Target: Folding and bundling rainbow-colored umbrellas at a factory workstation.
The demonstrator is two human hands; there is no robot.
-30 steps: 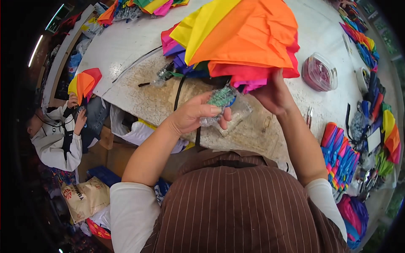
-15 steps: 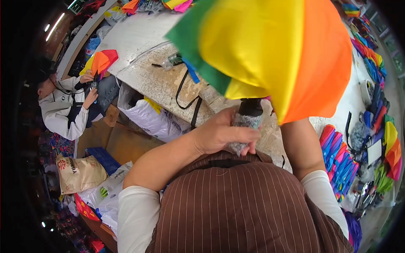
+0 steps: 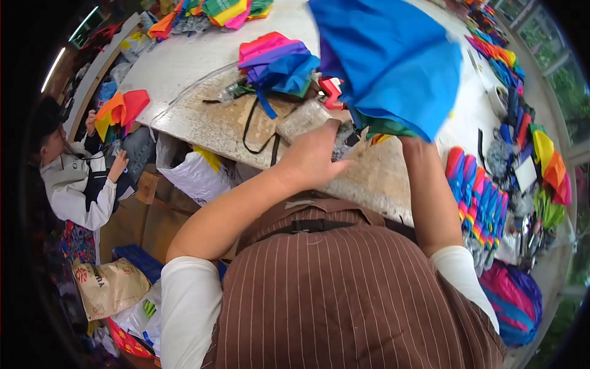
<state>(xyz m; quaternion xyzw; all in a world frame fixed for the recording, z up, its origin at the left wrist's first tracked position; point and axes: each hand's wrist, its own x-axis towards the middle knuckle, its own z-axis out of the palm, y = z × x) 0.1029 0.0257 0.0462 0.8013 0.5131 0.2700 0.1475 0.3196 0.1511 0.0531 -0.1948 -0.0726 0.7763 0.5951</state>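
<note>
A partly spread umbrella (image 3: 393,67), its blue panels facing me, is tilted above the table in front of my chest. Its dark handle (image 3: 345,142), wrapped in clear bubbly plastic, lies in the curl of my left hand (image 3: 312,157); the thumb sticks out below it. My right hand (image 3: 416,147) reaches up under the canopy's lower right edge, its fingers hidden by the cloth. Just past my left hand are a clear plastic-wrapped block (image 3: 304,118) and a red-and-white piece (image 3: 332,92). A pink, purple and blue umbrella (image 3: 279,64) lies loosely folded beyond.
Black straps (image 3: 249,132) lie on the worn table edge (image 3: 215,123). Folded striped umbrellas (image 3: 473,190) line up at the right, beside more bright umbrellas (image 3: 550,166). Left, a co-worker (image 3: 77,178) holds an orange and red umbrella (image 3: 123,111), near a white sack (image 3: 190,169).
The umbrella has turned from yellow and orange panels to blue ones and moved away from me. Both hands have gone forward and up with it. The folded umbrella behind has come into sight.
</note>
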